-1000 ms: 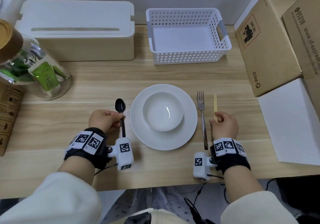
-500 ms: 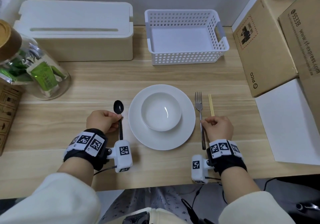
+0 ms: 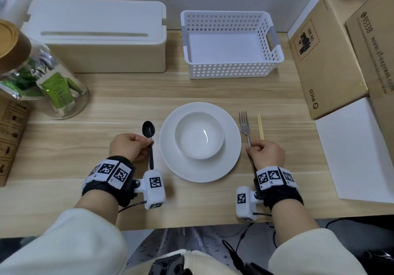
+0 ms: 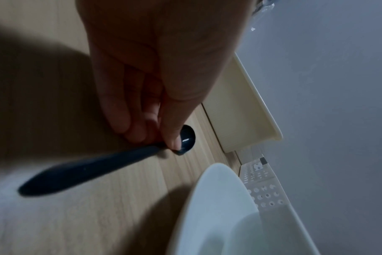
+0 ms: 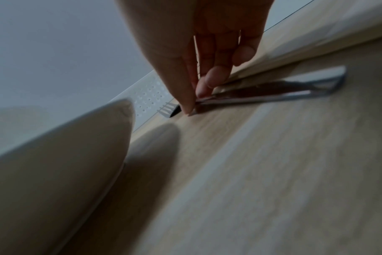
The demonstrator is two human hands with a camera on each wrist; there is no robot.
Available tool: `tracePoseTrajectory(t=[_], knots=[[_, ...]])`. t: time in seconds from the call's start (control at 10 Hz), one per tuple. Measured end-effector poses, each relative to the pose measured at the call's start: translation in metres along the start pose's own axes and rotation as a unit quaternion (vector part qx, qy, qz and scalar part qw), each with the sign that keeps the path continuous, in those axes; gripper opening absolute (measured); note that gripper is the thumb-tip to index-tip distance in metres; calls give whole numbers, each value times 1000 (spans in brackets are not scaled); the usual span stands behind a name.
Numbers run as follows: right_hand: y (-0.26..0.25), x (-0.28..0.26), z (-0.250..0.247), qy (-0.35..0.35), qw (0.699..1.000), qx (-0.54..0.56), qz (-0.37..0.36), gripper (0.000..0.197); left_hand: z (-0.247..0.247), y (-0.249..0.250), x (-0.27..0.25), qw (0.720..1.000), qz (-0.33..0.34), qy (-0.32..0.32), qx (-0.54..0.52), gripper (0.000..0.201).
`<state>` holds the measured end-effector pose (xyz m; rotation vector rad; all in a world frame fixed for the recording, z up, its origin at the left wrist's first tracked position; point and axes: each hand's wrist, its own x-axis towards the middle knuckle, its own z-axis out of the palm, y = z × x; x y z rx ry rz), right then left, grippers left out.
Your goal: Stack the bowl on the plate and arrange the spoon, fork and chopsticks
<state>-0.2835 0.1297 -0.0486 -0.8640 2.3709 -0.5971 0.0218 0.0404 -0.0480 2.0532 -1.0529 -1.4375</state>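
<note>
A white bowl sits on a white plate at the middle of the wooden table. Left of the plate lies a black spoon, bowl end pointing away from me. My left hand pinches its neck between thumb and fingers. To the right of the plate lies a metal fork, tines away, and my right hand pinches its handle. Pale wooden chopsticks lie just right of the fork, their near ends hidden under that hand.
At the back stand a white perforated basket and a cream lidded box. A glass jar of green packets is at the left. Cardboard boxes and a white board line the right side.
My right hand let go of the chopsticks, which now lie beside the fork, and shifted left onto the fork handle. My left hand stays on the spoon.
</note>
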Motion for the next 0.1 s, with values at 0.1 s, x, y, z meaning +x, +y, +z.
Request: tracePoseTrajectory(t=[0.1], knots=[[-12, -2, -8, 33, 999, 43, 6, 25, 1, 6, -3, 998, 43, 44, -6, 14]])
